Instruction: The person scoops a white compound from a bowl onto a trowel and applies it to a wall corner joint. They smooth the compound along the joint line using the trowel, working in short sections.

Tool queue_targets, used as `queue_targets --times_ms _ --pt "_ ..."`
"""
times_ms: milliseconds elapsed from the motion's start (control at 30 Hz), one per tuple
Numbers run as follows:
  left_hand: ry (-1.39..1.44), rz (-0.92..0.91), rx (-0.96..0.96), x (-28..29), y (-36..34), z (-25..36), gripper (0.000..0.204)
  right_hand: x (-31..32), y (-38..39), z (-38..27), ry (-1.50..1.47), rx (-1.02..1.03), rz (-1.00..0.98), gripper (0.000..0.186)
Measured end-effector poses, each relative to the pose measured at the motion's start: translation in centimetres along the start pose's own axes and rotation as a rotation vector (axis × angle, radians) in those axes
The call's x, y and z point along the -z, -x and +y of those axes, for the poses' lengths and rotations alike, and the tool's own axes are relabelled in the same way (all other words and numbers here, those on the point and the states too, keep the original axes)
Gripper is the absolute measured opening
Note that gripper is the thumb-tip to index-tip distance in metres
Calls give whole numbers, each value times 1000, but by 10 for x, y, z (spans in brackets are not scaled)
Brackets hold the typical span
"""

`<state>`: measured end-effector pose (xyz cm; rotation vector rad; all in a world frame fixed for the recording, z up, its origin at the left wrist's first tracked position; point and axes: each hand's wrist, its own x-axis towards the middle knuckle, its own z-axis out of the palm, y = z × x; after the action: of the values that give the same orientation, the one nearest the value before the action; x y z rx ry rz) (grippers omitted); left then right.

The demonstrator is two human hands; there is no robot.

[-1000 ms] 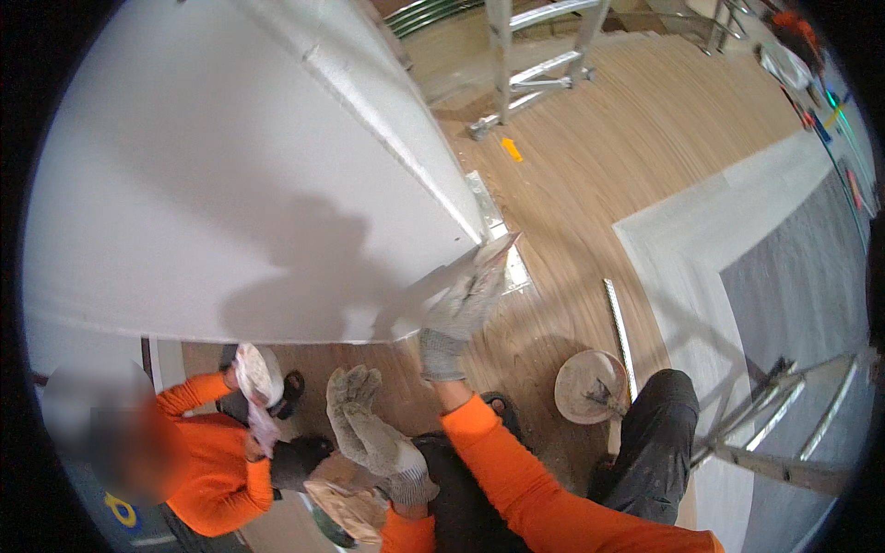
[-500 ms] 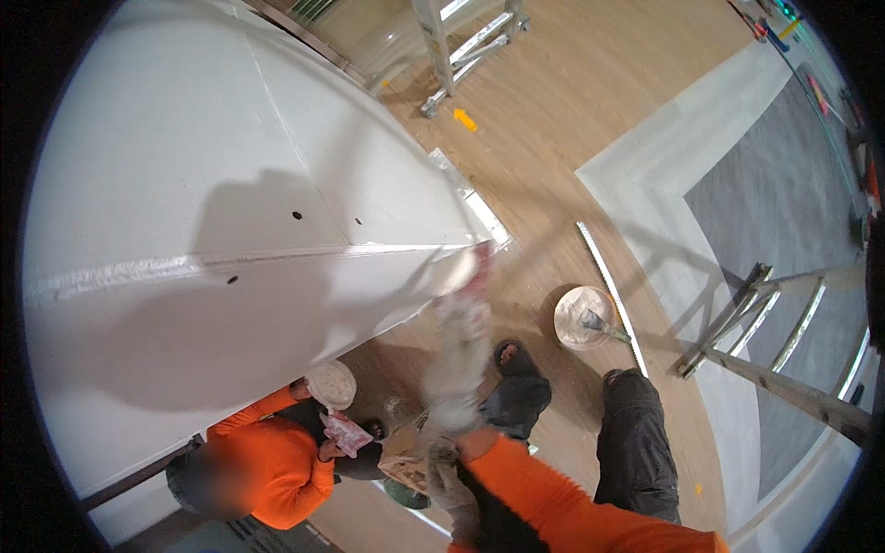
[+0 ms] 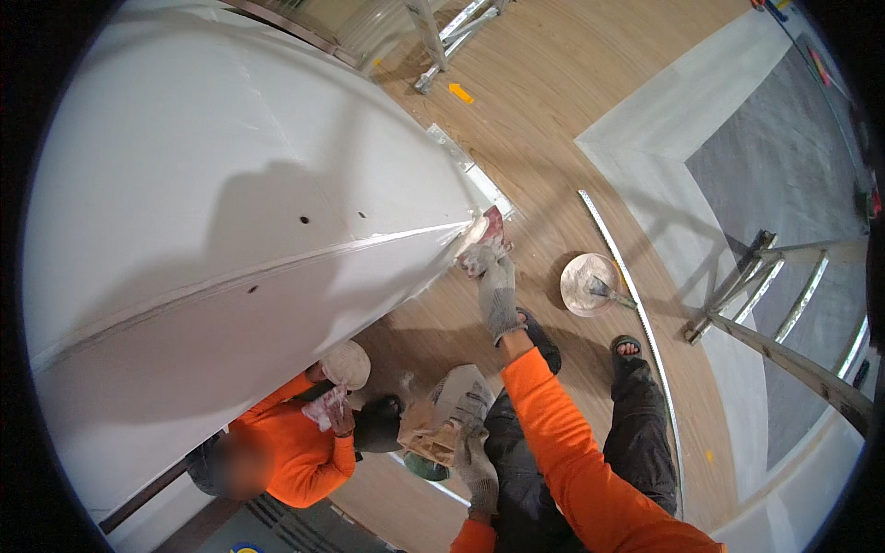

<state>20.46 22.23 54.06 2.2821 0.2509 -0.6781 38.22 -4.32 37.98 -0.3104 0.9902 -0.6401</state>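
My right hand (image 3: 499,293), in a grey work glove, grips a red putty spreader (image 3: 495,224) smeared with pale paste. The blade is against the lower corner of the white wall panel (image 3: 369,175), where fresh cream paste lies on the edge. Low in the view, my gloved left hand (image 3: 476,465) holds a paste-smeared, brown and grey-white box-like holder (image 3: 449,410); its far side is hidden. On the floor to the right stands a round tub of pale paste (image 3: 581,284), with a putty knife (image 3: 602,289) resting in it.
At lower left a co-worker in orange (image 3: 300,452) holds a white tub (image 3: 346,365) and a reddish spreader (image 3: 328,405). A long white perforated strip (image 3: 618,253) lies beyond my paste tub. Ladders stand at right (image 3: 784,341) and at the top (image 3: 441,41).
My right hand, blurred by motion before, now holds the spreader steadier at the panel's corner. My view has shifted slightly. The left hand still grips the holder.
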Motion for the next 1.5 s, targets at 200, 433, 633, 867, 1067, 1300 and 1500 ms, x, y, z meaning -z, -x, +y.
queue_targets --times_ms 200,433,633,867,1067,1300,1500 --pt "228 -75 125 22 30 -20 40 -82 97 -57 44 152 14 19" --pt "190 -169 96 57 57 -63 43 -169 205 -97 503 519 33 26" --pt "240 -235 145 71 64 -59 44 -134 225 -184 582 483 -237 32" --pt "208 -292 235 64 54 6 43 3 -17 -126 811 480 -174 36" --pt "147 -317 308 65 44 8 37 -12 -58 -90 1081 647 -387 33" --pt "88 -341 309 72 39 18 37 -47 14 -127 1087 613 -441 37" --pt "93 -392 274 72 32 19 36 -87 76 -189 1194 640 -534 48"
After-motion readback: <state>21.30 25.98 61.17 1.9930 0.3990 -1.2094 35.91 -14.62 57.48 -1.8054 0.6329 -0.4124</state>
